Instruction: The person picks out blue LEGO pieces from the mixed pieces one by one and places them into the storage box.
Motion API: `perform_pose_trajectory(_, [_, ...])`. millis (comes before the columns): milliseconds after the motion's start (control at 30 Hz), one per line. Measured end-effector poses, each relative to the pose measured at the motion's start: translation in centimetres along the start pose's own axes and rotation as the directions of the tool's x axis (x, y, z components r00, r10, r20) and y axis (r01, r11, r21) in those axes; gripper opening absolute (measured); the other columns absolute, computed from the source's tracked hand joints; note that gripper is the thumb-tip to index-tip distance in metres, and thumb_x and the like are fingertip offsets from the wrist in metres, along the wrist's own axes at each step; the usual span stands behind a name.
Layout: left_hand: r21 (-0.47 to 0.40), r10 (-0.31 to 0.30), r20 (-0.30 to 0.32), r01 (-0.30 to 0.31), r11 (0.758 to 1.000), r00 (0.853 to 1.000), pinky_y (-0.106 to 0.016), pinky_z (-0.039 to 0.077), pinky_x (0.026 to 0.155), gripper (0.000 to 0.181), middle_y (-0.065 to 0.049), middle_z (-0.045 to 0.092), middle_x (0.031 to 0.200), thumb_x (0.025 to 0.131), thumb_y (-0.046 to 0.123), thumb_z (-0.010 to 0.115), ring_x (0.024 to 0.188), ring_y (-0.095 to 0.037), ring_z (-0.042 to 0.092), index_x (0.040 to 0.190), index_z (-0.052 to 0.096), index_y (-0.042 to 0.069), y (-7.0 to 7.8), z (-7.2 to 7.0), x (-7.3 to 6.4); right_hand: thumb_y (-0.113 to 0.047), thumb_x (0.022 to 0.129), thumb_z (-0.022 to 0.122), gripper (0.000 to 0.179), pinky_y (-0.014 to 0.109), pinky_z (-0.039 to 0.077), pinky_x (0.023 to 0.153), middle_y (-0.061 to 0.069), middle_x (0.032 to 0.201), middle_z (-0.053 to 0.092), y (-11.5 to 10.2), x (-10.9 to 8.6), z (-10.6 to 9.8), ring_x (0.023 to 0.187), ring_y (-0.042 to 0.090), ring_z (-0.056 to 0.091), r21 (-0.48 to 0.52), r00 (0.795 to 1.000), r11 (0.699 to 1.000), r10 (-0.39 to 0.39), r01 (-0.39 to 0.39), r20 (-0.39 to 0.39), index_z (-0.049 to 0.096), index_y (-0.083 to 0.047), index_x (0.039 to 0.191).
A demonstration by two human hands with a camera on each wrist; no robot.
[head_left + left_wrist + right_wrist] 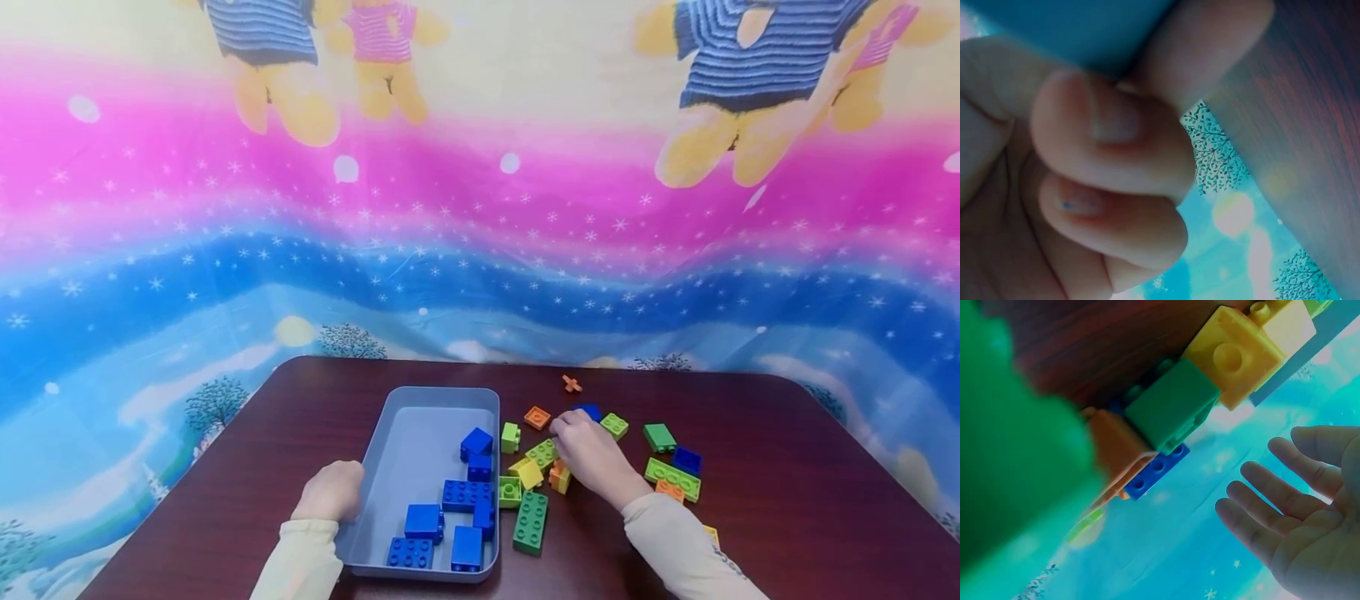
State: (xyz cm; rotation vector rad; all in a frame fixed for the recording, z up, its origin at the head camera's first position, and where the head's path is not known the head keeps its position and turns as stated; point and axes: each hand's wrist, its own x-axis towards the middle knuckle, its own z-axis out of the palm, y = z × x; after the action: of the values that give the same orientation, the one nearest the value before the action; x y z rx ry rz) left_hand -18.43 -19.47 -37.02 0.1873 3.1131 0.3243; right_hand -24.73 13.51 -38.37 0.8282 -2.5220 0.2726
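My left hand grips the left rim of a blue-grey plastic tray. In the left wrist view its fingers are curled against the blurred tray edge. Several blue toy building bricks lie along the tray's right side and front. My right hand is over the loose bricks right of the tray, close to a blue brick that it partly covers. In the right wrist view its fingers are spread and relaxed, holding nothing, apart from a green brick and a yellow brick.
Around my right hand lie a dark green brick, a yellow brick, an orange brick and several lime ones. Farther right is a dark blue brick. An orange cross-shaped piece lies near the table's far edge, before a printed curtain.
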Motion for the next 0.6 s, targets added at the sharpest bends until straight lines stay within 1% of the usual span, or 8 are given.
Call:
perform_pose_trajectory(133, [0.000, -0.011, 0.003, 0.011, 1.000, 1.000, -0.030, 0.035, 0.046, 0.022, -0.006, 0.040, 0.058, 0.063, -0.015, 0.058, 0.052, -0.018, 0.036, 0.062, 0.047, 0.004, 0.0, 0.1, 0.0, -0.003, 0.076, 0.068, 0.009, 0.031, 0.047, 0.065, 0.008, 0.084, 0.059, 0.7, -0.4, -0.6, 0.081, 0.023, 0.053, -0.038, 0.998, 0.998, 0.054, -0.053, 0.027, 0.063, -0.002, 0.084])
perform_pose_trajectory(233, [0.001, -0.016, -0.002, 0.016, 1.000, 1.000, -0.031, 0.035, 0.046, 0.021, -0.006, 0.040, 0.058, 0.063, -0.014, 0.059, 0.052, -0.018, 0.037, 0.062, 0.047, 0.004, 0.0, 0.1, 0.1, -0.004, 0.075, 0.068, 0.009, 0.030, 0.046, 0.060, 0.007, 0.080, 0.058, 1.3, -0.7, -1.3, 0.075, 0.021, 0.051, -0.073, 0.996, 0.994, 0.086, -0.083, 0.039, 0.063, -0.003, 0.082])
perform_pose_trajectory(300, [0.000, -0.020, -0.004, 0.020, 1.000, 1.000, -0.031, 0.036, 0.045, 0.021, -0.006, 0.040, 0.058, 0.063, -0.014, 0.058, 0.052, -0.018, 0.038, 0.062, 0.047, 0.004, 0.0, 0.1, 0.0, -0.004, 0.075, 0.068, 0.007, 0.028, 0.044, 0.056, 0.005, 0.075, 0.056, 1.7, -0.9, -1.8, 0.070, 0.019, 0.049, -0.082, 0.993, 0.991, 0.108, -0.104, 0.046, 0.061, -0.004, 0.079])
perform_pose_trajectory(400, [-0.004, -0.023, -0.007, 0.023, 1.000, 1.000, -0.032, 0.036, 0.045, 0.021, -0.006, 0.041, 0.058, 0.064, -0.014, 0.058, 0.052, -0.019, 0.038, 0.061, 0.047, 0.004, 0.0, 0.0, 0.0, -0.004, 0.075, 0.068, 0.008, 0.027, 0.042, 0.054, 0.004, 0.071, 0.053, 2.6, -1.4, -2.4, 0.066, 0.018, 0.047, -0.092, 0.988, 0.986, 0.144, -0.138, 0.061, 0.060, -0.006, 0.075])
perform_pose_trajectory(500, [-0.012, -0.021, -0.006, 0.021, 1.000, 1.000, -0.031, 0.036, 0.045, 0.022, -0.006, 0.040, 0.057, 0.065, -0.014, 0.057, 0.052, -0.018, 0.037, 0.061, 0.046, 0.005, 0.1, -0.1, -0.1, -0.004, 0.076, 0.067, 0.007, 0.028, 0.043, 0.053, 0.005, 0.070, 0.053, 3.5, -2.0, -2.8, 0.066, 0.020, 0.048, -0.112, 0.980, 0.978, 0.183, -0.173, 0.079, 0.061, -0.004, 0.078])
perform_pose_trajectory(600, [-0.033, -0.022, 0.001, 0.022, 0.999, 1.000, -0.029, 0.032, 0.043, 0.025, -0.004, 0.034, 0.055, 0.065, -0.015, 0.054, 0.049, -0.016, 0.033, 0.058, 0.043, 0.005, 0.1, -0.1, -0.3, -0.004, 0.076, 0.067, 0.007, 0.028, 0.044, 0.052, 0.007, 0.070, 0.053, 4.4, -2.8, -3.1, 0.066, 0.021, 0.049, -0.139, 0.972, 0.970, 0.214, -0.200, 0.094, 0.061, -0.002, 0.080])
